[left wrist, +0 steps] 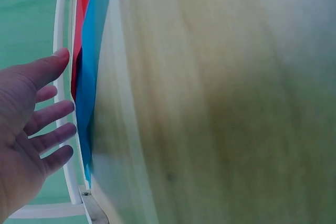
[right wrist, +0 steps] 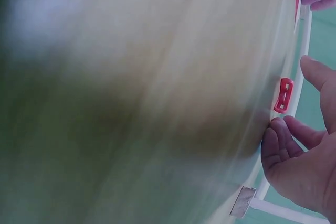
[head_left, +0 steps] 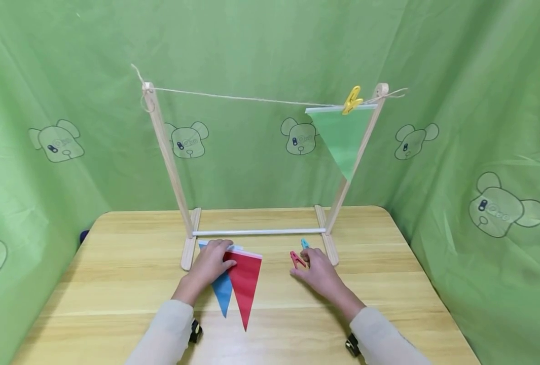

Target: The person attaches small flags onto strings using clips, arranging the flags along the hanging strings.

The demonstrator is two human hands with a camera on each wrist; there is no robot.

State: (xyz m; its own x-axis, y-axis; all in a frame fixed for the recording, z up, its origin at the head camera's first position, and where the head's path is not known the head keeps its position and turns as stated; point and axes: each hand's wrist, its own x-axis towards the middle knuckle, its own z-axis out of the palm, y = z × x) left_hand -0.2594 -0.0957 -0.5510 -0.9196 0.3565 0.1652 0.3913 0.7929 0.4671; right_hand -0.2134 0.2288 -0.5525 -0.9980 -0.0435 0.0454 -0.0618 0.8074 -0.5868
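In the head view, my left hand (head_left: 212, 261) is over a red pennant (head_left: 246, 276) and a blue pennant (head_left: 223, 291) that overlap on the table. Its fingers (left wrist: 52, 124) look spread and relaxed in the left wrist view, beside the pennants' edges. My right hand (head_left: 319, 274) is at a pink clothespin (head_left: 297, 259), with thumb and fingers apart around it; no grip on it shows. A light-blue clothespin (head_left: 304, 244) lies just beyond those fingers. A yellow clothespin (head_left: 352, 100) holds a green pennant (head_left: 343, 134) on the string (head_left: 247, 98) at the right.
The string is tied between two wooden posts (head_left: 171, 162) with feet (head_left: 190, 253), joined low by a white rod (head_left: 258, 232). The stand is on the far part of a wooden table (head_left: 114, 284). Green curtains (head_left: 251, 45) printed with bear heads surround it.
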